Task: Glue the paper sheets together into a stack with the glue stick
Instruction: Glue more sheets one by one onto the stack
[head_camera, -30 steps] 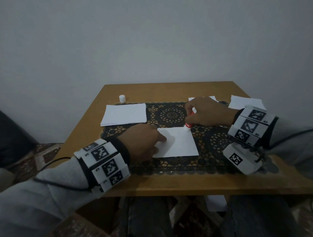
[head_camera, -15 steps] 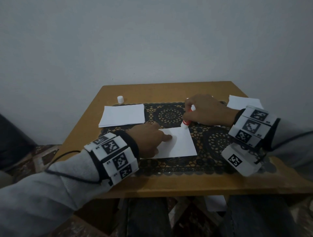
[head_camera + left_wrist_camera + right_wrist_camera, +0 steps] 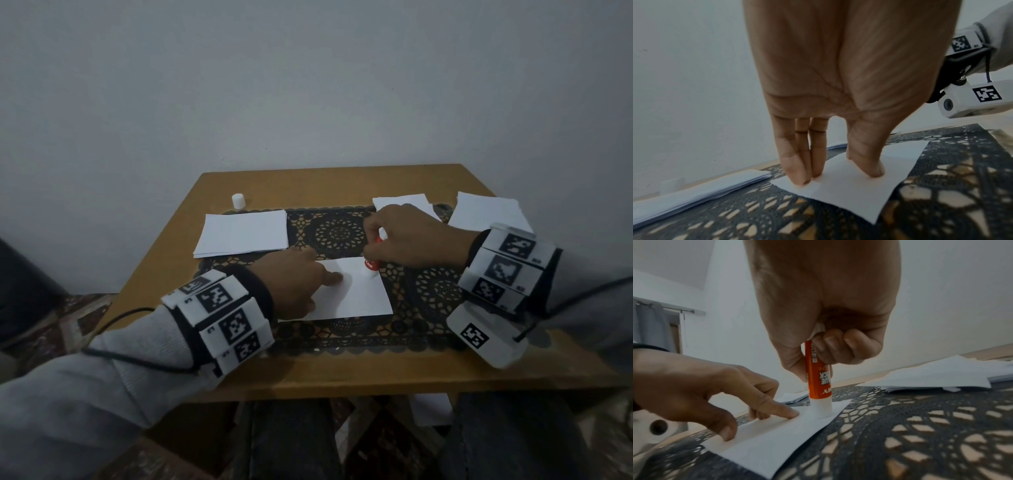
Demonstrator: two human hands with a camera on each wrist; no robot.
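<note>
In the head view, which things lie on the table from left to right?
White cap → left stack of sheets → left hand → glue stick → right hand → far right sheets.

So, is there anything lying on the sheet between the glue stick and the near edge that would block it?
Nothing visible does. The glue stick touches the sheet near its far edge; the left hand presses only the left part.
</note>
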